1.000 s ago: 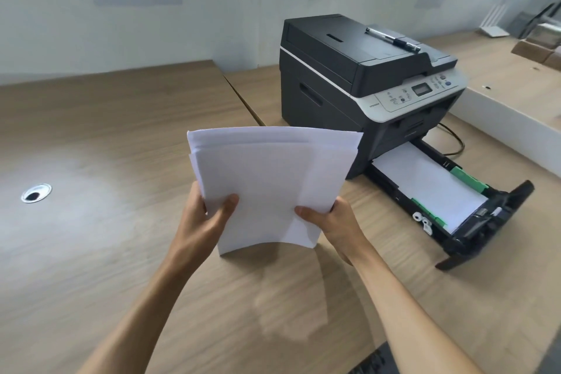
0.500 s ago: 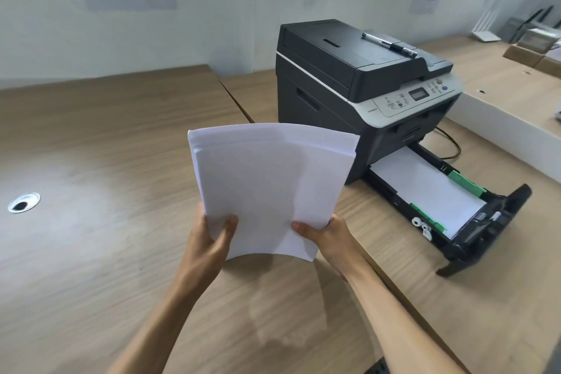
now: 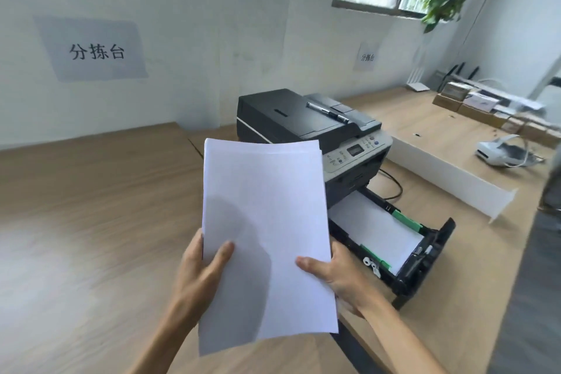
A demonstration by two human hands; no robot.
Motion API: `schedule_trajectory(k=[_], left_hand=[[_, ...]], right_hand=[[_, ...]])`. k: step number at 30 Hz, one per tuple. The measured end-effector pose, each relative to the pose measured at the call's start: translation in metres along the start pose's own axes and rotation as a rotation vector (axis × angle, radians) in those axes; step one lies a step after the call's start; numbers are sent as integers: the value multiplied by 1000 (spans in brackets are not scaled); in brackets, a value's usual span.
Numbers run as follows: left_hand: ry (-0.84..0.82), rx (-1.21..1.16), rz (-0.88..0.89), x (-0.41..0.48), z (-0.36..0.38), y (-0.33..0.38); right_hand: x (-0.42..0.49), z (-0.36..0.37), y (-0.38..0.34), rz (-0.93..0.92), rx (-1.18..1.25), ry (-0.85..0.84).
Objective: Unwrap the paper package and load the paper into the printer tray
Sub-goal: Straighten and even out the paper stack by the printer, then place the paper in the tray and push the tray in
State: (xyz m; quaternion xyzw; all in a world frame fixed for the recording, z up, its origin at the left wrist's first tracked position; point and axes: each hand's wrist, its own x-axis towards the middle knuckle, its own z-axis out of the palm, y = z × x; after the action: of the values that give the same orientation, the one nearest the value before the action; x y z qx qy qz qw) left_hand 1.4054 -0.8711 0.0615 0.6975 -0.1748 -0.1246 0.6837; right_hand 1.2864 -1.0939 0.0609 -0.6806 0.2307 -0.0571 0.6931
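Stack of white paper (image 3: 267, 234) held up in front of the printer (image 3: 306, 127), clear of the counter (image 3: 91, 191). Long axis of the stack runs near upright, short top edge toward the printer, short bottom edge toward the person. Top edge shows several sheet edges slightly fanned. Broad face of the stack turned to the camera; it hides the printer's left front corner.

Left hand (image 3: 198, 276): grip clenched on the stack's left edge, low down, thumb pressed on the front face, fingers hidden behind the sheets.

Right hand (image 3: 337, 275): grip clenched on the stack's right edge at about the same height, thumb across the front face, fingers behind.

Printer: dark grey body with a light control panel (image 3: 355, 150), standing on the counter against the wall. A pen (image 3: 327, 112) lies on its top cover.

Paper tray (image 3: 437, 255): pulled out from the printer's front, to the right of the held stack, long axis running away from the printer's front. White sheets (image 3: 373, 228) already lie flat inside it, between green guides (image 3: 405, 218).

A black cable (image 3: 394, 188) runs on the counter just right of the printer. A wall sign (image 3: 97, 51) hangs left of the printer.
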Motion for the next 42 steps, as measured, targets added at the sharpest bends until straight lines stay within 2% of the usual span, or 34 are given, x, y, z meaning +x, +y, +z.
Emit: schedule_trajectory(k=[6, 11, 21, 26, 31, 35, 38, 42], left_hand=[[-23, -58, 29, -4, 88, 37], [2, -20, 124, -12, 169, 67], [-18, 45, 166, -34, 305, 107], [-35, 50, 134, -25, 344, 100], [7, 94, 31, -10, 375, 63], [54, 107, -28, -5, 405, 30], [36, 166, -132, -8, 430, 0], [77, 168, -270, 0, 456, -30]], right_hand=[[-29, -81, -37, -108, -34, 86], [-50, -156, -64, -261, -87, 70], [-88, -294, -86, -326, -117, 52], [-78, -332, -81, -290, -131, 50], [-49, -359, -67, -199, -193, 14], [-25, -387, -52, -79, -235, -62], [-8, -414, -33, 50, -253, -163], [26, -438, -17, 127, -328, -221]])
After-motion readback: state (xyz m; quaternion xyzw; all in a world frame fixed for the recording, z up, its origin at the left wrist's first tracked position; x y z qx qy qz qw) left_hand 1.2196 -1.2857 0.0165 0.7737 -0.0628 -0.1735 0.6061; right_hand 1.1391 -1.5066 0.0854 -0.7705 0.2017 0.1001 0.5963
